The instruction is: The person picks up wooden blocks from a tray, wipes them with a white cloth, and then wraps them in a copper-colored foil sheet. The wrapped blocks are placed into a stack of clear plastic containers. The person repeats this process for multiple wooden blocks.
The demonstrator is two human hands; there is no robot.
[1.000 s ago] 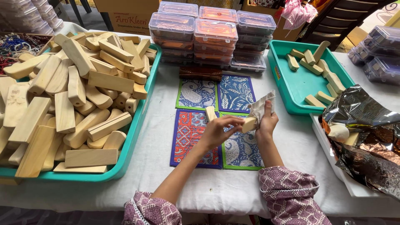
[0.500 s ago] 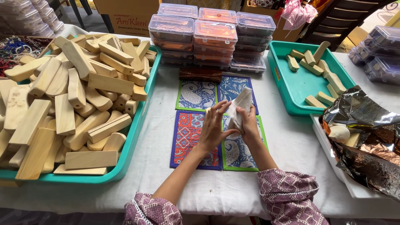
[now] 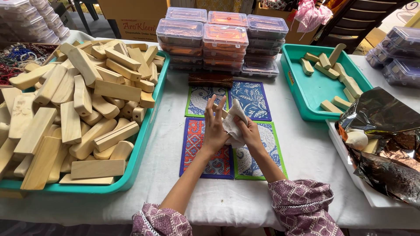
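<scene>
Over several patterned cloth mats at the table's middle, both hands work on one small wooden block and a white cloth. My left hand holds the block, fingers spread upward along it. My right hand presses the crumpled cloth against the block. Most of the block is hidden by the cloth and fingers.
A large teal tray heaped with wooden blocks fills the left. A smaller teal tray with several blocks sits at the right rear. Stacked clear lidded boxes stand behind the mats. Crumpled foil wrapping lies on a white tray at right.
The hands have come together: the cloth, held up apart from the block a second ago, is now wrapped against the block, and both hands sit slightly farther from me.
</scene>
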